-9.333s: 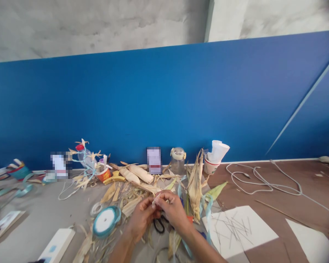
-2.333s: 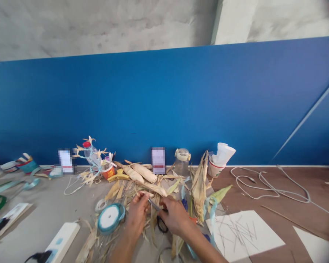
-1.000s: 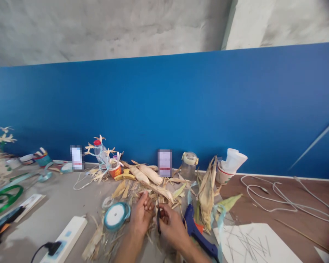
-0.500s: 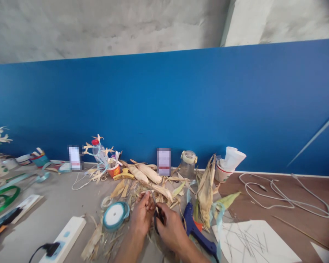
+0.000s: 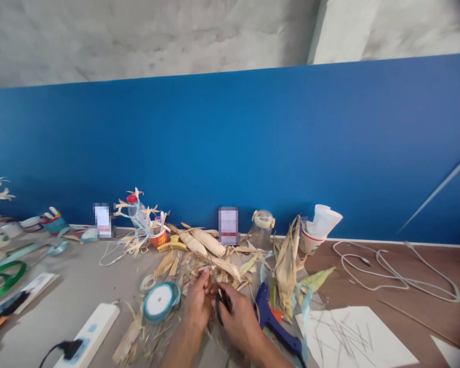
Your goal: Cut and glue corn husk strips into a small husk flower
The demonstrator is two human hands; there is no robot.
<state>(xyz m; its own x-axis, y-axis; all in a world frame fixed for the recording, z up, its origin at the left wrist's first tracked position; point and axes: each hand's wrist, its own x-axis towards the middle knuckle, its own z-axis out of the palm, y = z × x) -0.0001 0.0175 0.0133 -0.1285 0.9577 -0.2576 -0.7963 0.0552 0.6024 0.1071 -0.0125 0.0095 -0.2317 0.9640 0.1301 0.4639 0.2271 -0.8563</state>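
My left hand (image 5: 200, 294) is closed, its thumb and fingers pinching a small pale piece of corn husk (image 5: 204, 268) that barely shows. In my right hand (image 5: 235, 312) are scissors (image 5: 219, 301) with black handles, the fingers wrapped around the loops. The blades point up and away, right beside my left fingertips. Beneath and beyond both hands lie dry corn husk scraps (image 5: 187, 260), and two pale husk-covered ears (image 5: 205, 243) rest behind them. A blue glue gun (image 5: 270, 317) lies just to the right of my right hand.
Left of my hands are a ribbon spool (image 5: 159, 302), a tape roll (image 5: 148, 282) and a power strip (image 5: 88, 335) with a black plug. Behind stand a phone (image 5: 228, 226), a jar (image 5: 262, 230) and a paper cup (image 5: 310, 243). Thin sticks lie on white paper (image 5: 352, 342) at right.
Earlier both hands worked a pale piece without scissors; now my right hand holds scissors. Within the last second the scissors tilted left toward my left fingertips. The glue gun came into fuller view.
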